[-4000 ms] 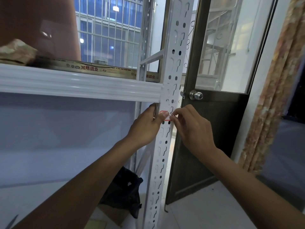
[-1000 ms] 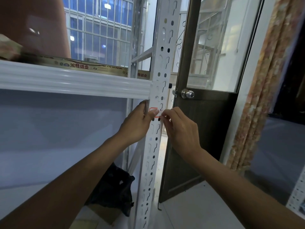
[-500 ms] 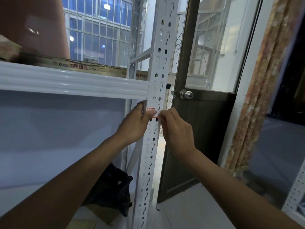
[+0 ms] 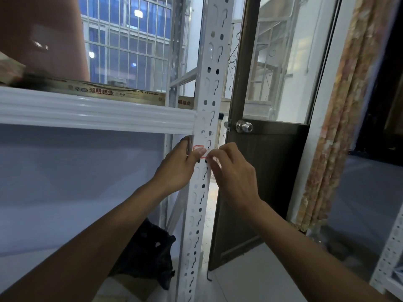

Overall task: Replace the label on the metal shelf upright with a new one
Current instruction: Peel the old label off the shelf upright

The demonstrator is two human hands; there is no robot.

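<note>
A white perforated metal upright (image 4: 201, 192) runs top to bottom through the middle of the view. A small white label with a red border (image 4: 198, 148) sits on it just below the shelf beam. My left hand (image 4: 177, 168) wraps the upright's left edge, its thumb pressed over the label. My right hand (image 4: 231, 173) is at the upright's right edge, thumb and forefinger pinched at the label's lower right corner. Most of the label is hidden by the fingers.
A white shelf beam (image 4: 96, 115) runs left from the upright, carrying a printed cardboard box (image 4: 109, 92). A dark door (image 4: 261, 182) with a round knob (image 4: 244, 126) stands just right. A black bag (image 4: 150, 253) lies on the floor below; a patterned curtain (image 4: 333, 127) hangs right.
Both hands have stayed at the label; the fingers have shifted only slightly. The camera has drifted a little, moving the upright leftward in the view.
</note>
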